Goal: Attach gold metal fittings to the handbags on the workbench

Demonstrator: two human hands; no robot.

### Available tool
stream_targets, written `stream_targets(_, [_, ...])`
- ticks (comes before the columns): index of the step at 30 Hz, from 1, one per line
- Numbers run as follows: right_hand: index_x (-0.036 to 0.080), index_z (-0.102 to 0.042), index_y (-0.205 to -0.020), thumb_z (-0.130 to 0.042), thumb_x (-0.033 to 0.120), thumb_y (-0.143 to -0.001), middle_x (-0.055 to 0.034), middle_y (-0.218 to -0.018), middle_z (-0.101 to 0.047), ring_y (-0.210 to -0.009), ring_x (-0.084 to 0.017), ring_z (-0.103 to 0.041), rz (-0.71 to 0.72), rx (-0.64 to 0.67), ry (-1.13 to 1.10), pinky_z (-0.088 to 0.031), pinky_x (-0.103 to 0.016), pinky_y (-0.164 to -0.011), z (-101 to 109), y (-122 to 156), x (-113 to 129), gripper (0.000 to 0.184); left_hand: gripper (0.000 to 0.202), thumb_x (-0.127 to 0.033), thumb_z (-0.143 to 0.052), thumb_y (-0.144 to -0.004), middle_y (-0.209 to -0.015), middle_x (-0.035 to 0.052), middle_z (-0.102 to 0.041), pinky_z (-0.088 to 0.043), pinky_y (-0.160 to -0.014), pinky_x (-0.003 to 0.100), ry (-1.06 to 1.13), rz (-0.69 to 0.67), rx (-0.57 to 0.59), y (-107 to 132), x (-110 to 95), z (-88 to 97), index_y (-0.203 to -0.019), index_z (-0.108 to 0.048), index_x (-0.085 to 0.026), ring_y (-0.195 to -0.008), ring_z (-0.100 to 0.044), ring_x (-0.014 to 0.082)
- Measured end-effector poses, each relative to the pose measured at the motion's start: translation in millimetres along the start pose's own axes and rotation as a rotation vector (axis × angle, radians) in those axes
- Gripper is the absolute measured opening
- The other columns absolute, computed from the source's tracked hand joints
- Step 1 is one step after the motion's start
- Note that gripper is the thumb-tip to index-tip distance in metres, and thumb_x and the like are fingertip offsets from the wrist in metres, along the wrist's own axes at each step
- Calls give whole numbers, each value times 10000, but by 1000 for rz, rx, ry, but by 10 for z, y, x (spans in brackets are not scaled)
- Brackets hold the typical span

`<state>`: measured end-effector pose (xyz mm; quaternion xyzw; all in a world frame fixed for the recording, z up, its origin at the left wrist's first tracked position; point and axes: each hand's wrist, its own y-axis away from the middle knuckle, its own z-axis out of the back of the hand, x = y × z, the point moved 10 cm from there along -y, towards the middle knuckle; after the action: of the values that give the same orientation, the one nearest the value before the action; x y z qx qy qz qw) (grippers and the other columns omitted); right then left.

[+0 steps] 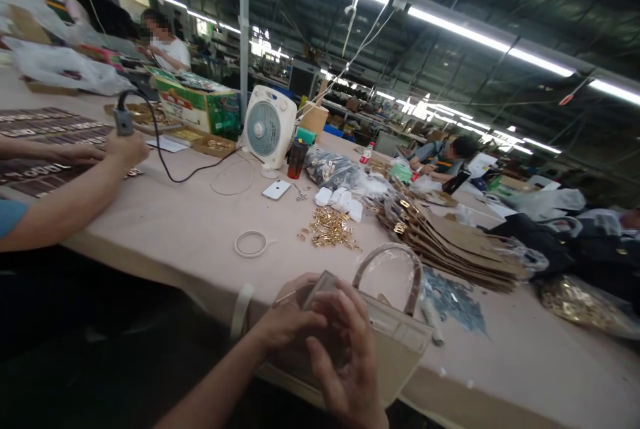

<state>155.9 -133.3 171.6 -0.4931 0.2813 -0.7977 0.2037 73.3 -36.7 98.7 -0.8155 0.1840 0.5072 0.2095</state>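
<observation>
A beige handbag [400, 356] with a clear plastic-covered edge leans at the table's front edge, low in the middle. Its brown handle [415, 289], wrapped in clear film, arches up behind. My left hand [290, 319] is closed at the bag's left side, around a greyish flap [323, 286] whose corner sticks up between my hands. Part of its fingers is hidden behind the flap. My right hand [350, 349] is against the same flap, fingers curved and thumb apart. A heap of small gold metal fittings [331, 228] lies beyond my hands.
A tape roll [250, 244], phone [277, 189], white fan [270, 126] and dark cup [297, 159] stand on the table [175, 236]. Stacked brown panels [460, 249] lie to the right. At the left, a co-worker's hand [127, 146] grips a corded black tool [123, 119].
</observation>
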Motion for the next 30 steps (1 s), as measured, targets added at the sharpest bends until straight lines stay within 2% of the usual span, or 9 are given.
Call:
stream_targets(4, [334,-348,-1587,-605,208,-1001,-150,-1504,-556,-1191,-257,-705,-165,-7,-287,-634,-442,-975,51,61,-292,653,584,-220,-906,-632,-1087,50,-761,-556,-927,374,-78,28,-6,-49,218,49,-1184,-716,-213,-1041,-694,262])
stream_targets(12, [346,-433,-1562,-641,229,-996,-122,-1412,-655,-1203,-247,-706,-287,3,-305,-599,-439,-1029,159,198,-479,615,493,-313,-869,-738,-1135,72,-768,-545,-966,367,-245,2,-8,-90,258,21,-1196,-722,-203,-1070,-697,260])
stream_targets(15, [314,-558,-1478,-665,428,-969,-131,-1314,-716,-1192,-304,-710,-321,49,-455,-570,-527,-1047,149,214,-536,532,496,-269,-859,-706,-1128,71,-773,-550,-974,380,-212,22,-44,-100,336,81,-1182,-736,-205,-1085,-698,278])
stream_targets(18, [298,-689,-1322,-642,639,-899,-119,-1069,-787,-999,-331,-764,-317,47,-599,-570,-610,-990,199,201,-600,545,503,-208,-848,-684,-1091,66,-783,-556,-960,382,-152,73,-50,-95,468,116,-1175,-739,-206,-1055,-712,280])
stream_targets(21, [295,-745,-1209,-656,675,-854,-114,-947,-790,-862,-315,-763,-398,-95,-646,-629,-566,-816,385,247,-790,527,481,-272,-861,-720,-1117,72,-781,-550,-974,383,-143,45,-52,-98,511,162,-1181,-740,-209,-1067,-711,281])
stream_targets(23, [271,-764,-1152,-674,643,-859,-124,-928,-782,-752,-270,-738,-502,-219,-662,-629,-433,-634,545,337,-975,483,474,-369,-853,-765,-1169,85,-769,-533,-1013,391,-165,12,-130,-100,511,298,-1194,-734,-205,-1115,-695,286])
stream_targets(25, [240,-768,-1101,-712,563,-872,-115,-909,-772,-645,-199,-683,-612,-379,-615,-546,-292,-506,763,462,-1189,400,515,-455,-829,-800,-1219,96,-755,-522,-1039,402,-152,12,-244,-88,541,490,-1231,-709,-200,-1166,-678,291])
stream_targets(27, [218,-754,-1115,-761,489,-861,-101,-969,-771,-691,-177,-682,-669,-563,-445,-534,-255,-543,1053,582,-1371,371,565,-503,-808,-820,-1241,99,-749,-522,-1048,414,-64,47,-318,-72,621,638,-1278,-670,-203,-1199,-670,291])
stream_targets(30, [199,-718,-1256,-800,499,-824,-118,-1246,-738,-1059,-256,-707,-693,-645,-73,-586,-353,-874,1322,639,-1578,533,599,-521,-804,-826,-1203,87,-762,-530,-1042,426,98,95,-336,-65,753,703,-1313,-633,-216,-1175,-690,283])
